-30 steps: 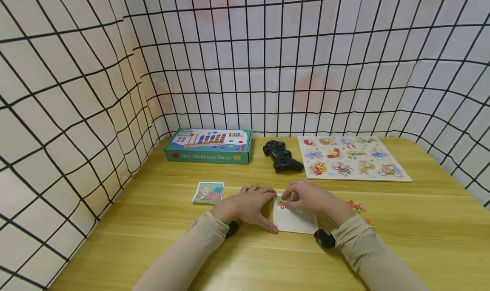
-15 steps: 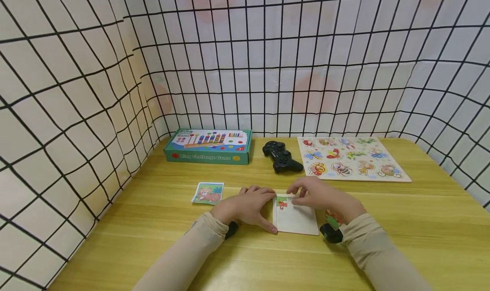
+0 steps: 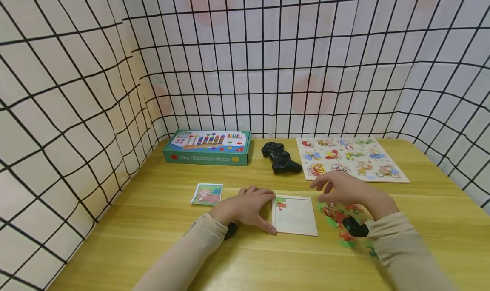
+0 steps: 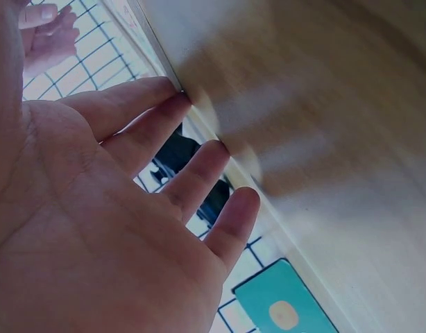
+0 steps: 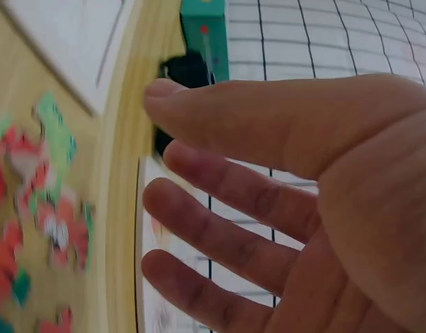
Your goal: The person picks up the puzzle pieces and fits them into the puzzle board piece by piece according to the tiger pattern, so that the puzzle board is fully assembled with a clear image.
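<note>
A pale square puzzle tray [image 3: 296, 218] lies flat on the table, with joined green and red jigsaw pieces [image 3: 280, 203] in its far left corner. My left hand [image 3: 250, 208] rests along the tray's left edge, fingers spread and thumb at the near corner. Beyond the tray's right side, my right hand [image 3: 344, 193] hovers over a heap of loose jigsaw pieces [image 3: 337, 216]. In the right wrist view its thumb and fingers [image 5: 199, 215] are apart and nothing lies between them. More loose pieces [image 5: 57, 229] show beside them.
A small picture card [image 3: 208, 194] with a pink animal lies left of the left hand. Along the back stand a teal game box [image 3: 206, 148], a black game controller [image 3: 281, 158] and a wooden picture board [image 3: 352, 157]. A white grid-lined sheet [image 3: 237, 61] encloses the table.
My right hand has drawn away from the tray's corner pieces and moved right over the loose heap. The corner pieces stay in the tray. My left hand has kept its place.
</note>
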### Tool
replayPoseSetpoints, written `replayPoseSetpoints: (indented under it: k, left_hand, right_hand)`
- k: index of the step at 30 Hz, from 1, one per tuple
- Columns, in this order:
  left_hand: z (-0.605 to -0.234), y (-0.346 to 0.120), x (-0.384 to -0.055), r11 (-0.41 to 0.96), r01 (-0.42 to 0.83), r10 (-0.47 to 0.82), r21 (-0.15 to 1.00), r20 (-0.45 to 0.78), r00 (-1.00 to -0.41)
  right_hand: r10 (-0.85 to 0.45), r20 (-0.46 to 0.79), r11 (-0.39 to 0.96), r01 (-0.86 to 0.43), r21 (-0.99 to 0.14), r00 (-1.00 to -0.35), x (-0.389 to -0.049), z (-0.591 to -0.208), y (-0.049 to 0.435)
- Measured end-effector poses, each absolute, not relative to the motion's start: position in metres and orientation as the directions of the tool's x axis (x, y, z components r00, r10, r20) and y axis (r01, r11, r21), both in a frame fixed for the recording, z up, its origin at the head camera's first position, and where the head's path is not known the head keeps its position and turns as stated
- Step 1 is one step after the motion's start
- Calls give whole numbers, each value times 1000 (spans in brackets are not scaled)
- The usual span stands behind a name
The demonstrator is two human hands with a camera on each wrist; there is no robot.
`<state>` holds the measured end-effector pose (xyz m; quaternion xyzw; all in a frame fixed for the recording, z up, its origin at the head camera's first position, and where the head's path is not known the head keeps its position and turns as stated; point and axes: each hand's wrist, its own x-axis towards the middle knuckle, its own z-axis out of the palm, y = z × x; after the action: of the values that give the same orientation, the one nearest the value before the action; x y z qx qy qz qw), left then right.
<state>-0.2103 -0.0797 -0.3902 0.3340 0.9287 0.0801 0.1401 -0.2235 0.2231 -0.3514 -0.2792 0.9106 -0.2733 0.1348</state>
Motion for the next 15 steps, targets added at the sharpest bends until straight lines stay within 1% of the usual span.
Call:
replayPoseSetpoints:
  k: [15]
  left_hand:
    - [-390, -80, -211, 764, 601, 644, 235, -204, -738]
  right_hand:
    - [-493, -128, 747, -343, -569, -860, -222, -349, 290]
